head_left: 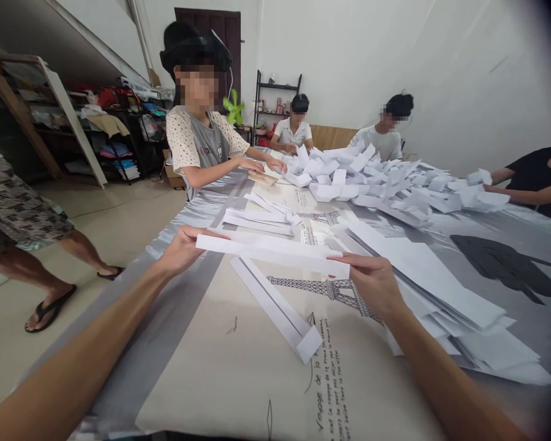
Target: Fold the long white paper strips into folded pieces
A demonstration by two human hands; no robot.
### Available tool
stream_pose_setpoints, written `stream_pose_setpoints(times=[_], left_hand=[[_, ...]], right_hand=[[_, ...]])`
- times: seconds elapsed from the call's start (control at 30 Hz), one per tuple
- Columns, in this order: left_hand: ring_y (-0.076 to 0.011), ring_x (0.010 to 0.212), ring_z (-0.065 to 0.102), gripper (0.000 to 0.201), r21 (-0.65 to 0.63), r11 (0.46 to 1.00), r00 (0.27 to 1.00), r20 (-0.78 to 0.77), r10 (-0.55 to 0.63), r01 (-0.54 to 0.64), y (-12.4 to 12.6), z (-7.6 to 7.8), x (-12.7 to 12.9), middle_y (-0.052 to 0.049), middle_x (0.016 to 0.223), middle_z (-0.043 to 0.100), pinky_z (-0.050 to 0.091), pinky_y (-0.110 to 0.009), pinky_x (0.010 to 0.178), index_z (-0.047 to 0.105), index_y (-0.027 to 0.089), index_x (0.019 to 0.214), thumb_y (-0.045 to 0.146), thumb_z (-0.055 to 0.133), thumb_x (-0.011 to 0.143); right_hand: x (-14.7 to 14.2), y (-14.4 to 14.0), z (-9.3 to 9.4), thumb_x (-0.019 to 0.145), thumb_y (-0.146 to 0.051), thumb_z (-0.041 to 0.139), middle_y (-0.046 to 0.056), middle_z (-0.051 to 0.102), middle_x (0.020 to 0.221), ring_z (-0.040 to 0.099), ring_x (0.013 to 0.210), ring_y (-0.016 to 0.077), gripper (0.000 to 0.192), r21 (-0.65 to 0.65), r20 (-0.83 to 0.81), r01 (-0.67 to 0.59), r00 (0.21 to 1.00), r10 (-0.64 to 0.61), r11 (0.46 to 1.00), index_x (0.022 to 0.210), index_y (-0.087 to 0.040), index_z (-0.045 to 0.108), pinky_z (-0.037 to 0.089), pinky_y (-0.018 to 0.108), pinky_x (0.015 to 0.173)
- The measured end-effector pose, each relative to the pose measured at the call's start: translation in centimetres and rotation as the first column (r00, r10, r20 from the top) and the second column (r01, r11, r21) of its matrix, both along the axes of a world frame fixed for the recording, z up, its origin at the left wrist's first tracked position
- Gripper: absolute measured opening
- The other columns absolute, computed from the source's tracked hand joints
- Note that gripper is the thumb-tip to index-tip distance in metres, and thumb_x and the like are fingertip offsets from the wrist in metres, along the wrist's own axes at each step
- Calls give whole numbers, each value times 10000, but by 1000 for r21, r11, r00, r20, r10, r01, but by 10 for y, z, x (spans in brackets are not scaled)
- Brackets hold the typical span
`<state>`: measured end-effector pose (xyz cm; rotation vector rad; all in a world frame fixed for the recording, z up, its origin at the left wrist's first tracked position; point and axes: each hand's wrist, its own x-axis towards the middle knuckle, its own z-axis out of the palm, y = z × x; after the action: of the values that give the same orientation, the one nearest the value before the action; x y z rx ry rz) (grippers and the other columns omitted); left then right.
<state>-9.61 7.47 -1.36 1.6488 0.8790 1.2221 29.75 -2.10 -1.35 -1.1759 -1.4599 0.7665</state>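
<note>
A long folded strip of white paper (270, 248) is stretched level between my two hands, above the table. My left hand (183, 248) pinches its left end, and my right hand (371, 278) grips the right end between thumb and fingers. Below the strip, another folded paper strip (275, 309) lies slantwise on the printed tablecloth (220, 367), its near end folded over. Just beyond my hands are several more folded strips (259, 220). To the right of my right hand, a stack of flat white paper sheets (441, 282) is fanned out, partly behind my forearm.
A large heap of folded white papers (349, 174) covers the table's far side. Several people sit or stand around it; one person (206, 144) at the left handles a tan piece (262, 177). Someone's legs (32, 245) stand left of the table. A dark flat shape (509, 260) lies at right.
</note>
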Motion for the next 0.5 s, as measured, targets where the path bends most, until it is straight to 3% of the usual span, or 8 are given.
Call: stream_pose_setpoints(times=[0.17, 0.33, 0.5], left_hand=[[-299, 784, 746, 307, 0, 1000, 999, -47, -23, 23, 1, 4, -5, -123, 854, 795, 554, -348, 721, 837, 187, 838, 411, 904, 640], [-264, 788, 735, 263, 1, 998, 997, -42, -61, 61, 5, 6, -9, -106, 845, 794, 557, -340, 761, 833, 181, 806, 393, 891, 661], [-206, 736, 716, 212, 19, 995, 985, 147, 90, -93, 11, 6, -20, -45, 792, 794, 561, -295, 746, 822, 217, 724, 384, 905, 625]], right_hand=[[1, 1, -1, 817, -248, 707, 25, 736, 769, 550, 655, 166, 182, -1, 26, -41, 999, 41, 999, 940, -279, 837, 420, 315, 557], [7, 3, 0, 829, -265, 734, 46, 763, 854, 640, 720, 200, 137, 1, 4, -102, 995, 102, 995, 915, -277, 840, 540, 362, 613], [11, 5, 2, 827, -349, 784, 80, 762, 1092, 706, 1030, 299, 97, 31, -136, -25, 990, 29, 999, 870, -278, 834, 630, 439, 793]])
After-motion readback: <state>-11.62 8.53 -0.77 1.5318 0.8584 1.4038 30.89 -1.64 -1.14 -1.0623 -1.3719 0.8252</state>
